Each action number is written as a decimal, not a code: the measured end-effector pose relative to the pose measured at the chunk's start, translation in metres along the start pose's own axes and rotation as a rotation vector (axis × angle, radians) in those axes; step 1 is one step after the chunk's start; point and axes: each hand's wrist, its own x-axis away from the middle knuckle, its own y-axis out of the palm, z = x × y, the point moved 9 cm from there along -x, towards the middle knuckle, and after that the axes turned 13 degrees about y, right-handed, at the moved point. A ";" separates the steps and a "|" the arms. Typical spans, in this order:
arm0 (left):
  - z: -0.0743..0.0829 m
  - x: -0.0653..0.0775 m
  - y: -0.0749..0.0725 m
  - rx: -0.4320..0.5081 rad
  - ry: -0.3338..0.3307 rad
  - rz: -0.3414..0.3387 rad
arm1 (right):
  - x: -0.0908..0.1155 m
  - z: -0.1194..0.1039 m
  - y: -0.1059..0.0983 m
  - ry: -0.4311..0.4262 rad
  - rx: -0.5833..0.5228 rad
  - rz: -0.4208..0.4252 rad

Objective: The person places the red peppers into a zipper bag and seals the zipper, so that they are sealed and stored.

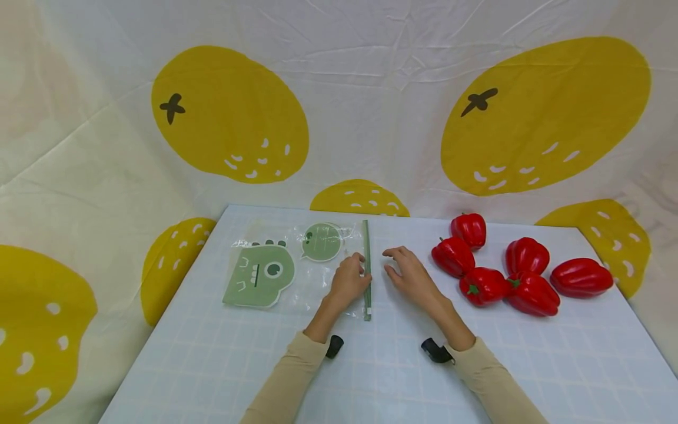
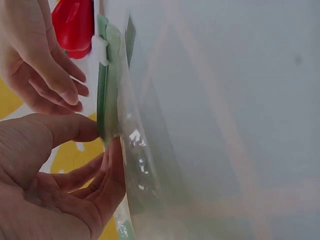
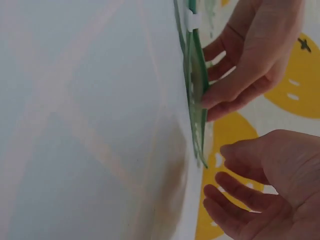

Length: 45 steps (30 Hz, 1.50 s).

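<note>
A clear plastic zip bag [image 1: 312, 285] with a green dinosaur print lies flat on the left part of the table. Its green zip edge [image 1: 368, 235] faces right, with a white slider [image 2: 101, 50] at the near end. My left hand [image 1: 349, 278] pinches that edge about midway, thumb on one side and fingers on the other in the left wrist view. In the right wrist view two green strips of the edge [image 3: 197, 95] stand slightly apart. My right hand [image 1: 415, 281] is just right of the edge, fingers loosely bent, holding nothing.
Several red bell peppers [image 1: 529, 294] lie grouped on the right of the table [image 1: 392, 377]. Behind the table hangs a pale cloth [image 1: 371, 118] with yellow fruit prints. A black wrist camera [image 1: 436, 351] sits at the right cuff, another [image 1: 334, 346] at the left.
</note>
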 end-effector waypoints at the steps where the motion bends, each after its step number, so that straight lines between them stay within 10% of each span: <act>1: 0.000 0.000 0.000 0.001 0.007 0.004 | -0.001 0.000 0.001 0.003 -0.001 -0.007; 26: 0.000 0.010 -0.017 0.217 0.086 0.084 | -0.009 -0.010 0.019 0.022 -0.192 -0.071; 35: 0.011 0.013 -0.022 0.177 0.132 0.074 | -0.011 -0.010 0.019 0.021 -0.259 -0.080; 45: 0.022 0.023 -0.044 0.012 0.164 0.260 | -0.013 -0.010 0.016 0.030 -0.252 -0.066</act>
